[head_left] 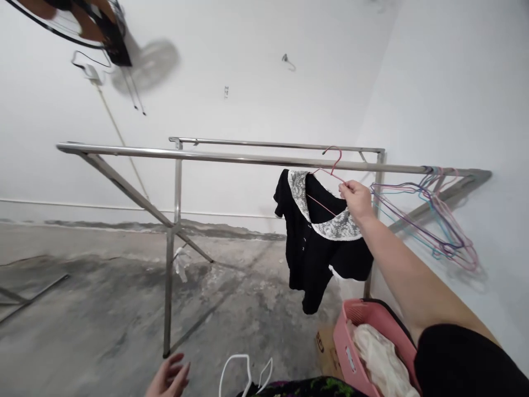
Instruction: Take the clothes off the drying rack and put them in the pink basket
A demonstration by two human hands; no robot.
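My right hand (356, 198) is raised and pinched on a pink wire hanger (330, 168) just under the steel rail (231, 157) of a drying rack. On that hanger hangs a black blouse with a white lace collar (316, 245). The hanger's hook rises above the rail. My left hand (169, 377) is low at the bottom edge, fingers loosely apart and holding nothing, close to a white hanger (235, 372).
Several empty coloured hangers (433, 220) hang at the rail's right end near the wall. A pink laundry basket (363, 336) with pale cloth stands below my right arm, beside a cardboard box (324, 347). A wall fan (91, 27) is at top left. The floor is bare concrete.
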